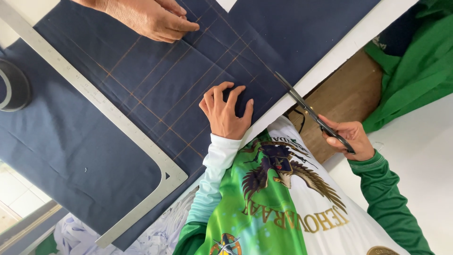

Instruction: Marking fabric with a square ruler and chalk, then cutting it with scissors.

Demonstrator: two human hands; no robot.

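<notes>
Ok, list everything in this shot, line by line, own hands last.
cloth: one, navy with orange chalk lines, spread over the table
table: one, white, edge running diagonally at right
square ruler: one, silver metal, lying diagonally on the cloth at left
scissors: one pair, dark, blades at the cloth's edge
round object: one, dark, left edge, kind unclear
green fabric: one heap, top right
brown board: one, beneath the table edge at right
white fabric: crumpled, bottom left
other person's hand: one, top, resting on the cloth
left hand: fingers spread, pressing the cloth
right hand: gripping the scissors' handles
</notes>
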